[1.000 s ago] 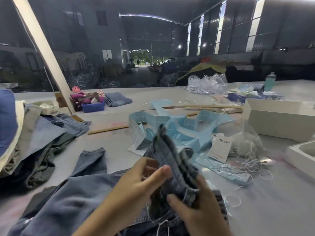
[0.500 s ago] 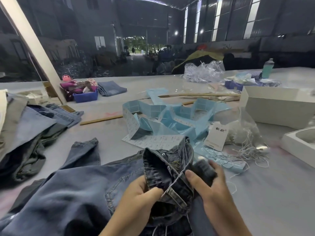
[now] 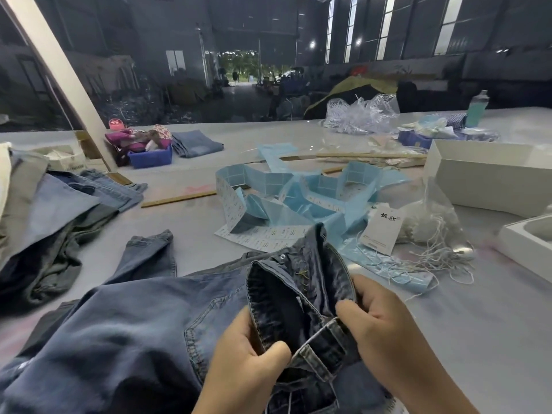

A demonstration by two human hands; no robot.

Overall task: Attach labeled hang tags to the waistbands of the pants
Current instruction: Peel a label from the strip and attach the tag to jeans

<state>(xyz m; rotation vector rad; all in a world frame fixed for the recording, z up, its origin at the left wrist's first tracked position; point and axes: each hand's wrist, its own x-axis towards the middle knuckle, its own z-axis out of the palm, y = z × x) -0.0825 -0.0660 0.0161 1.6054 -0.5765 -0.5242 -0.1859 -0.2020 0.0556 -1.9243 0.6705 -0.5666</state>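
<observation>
Now our hands have lowered the jeans [image 3: 125, 333] onto the surface [image 3: 466, 324] and spread the waistband [image 3: 298, 294] open, left hand [image 3: 248, 363] pinching its near edge, right hand [image 3: 385, 333] gripping by the belt loop [image 3: 321, 342]. That exposes dark, faded denim for tagging; the hang tag [image 3: 380, 230] lies beyond, near the loose strings [image 3: 433, 252], not yet attached

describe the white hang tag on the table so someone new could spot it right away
Start at the tangle of pale blue label strips in the middle of the grey table. At its right edge, beside the clear bag of white strings, the white hang tag leans upright. Unlike the blue strips around it, it is a single stiff white card with black characters printed at its top.
</observation>
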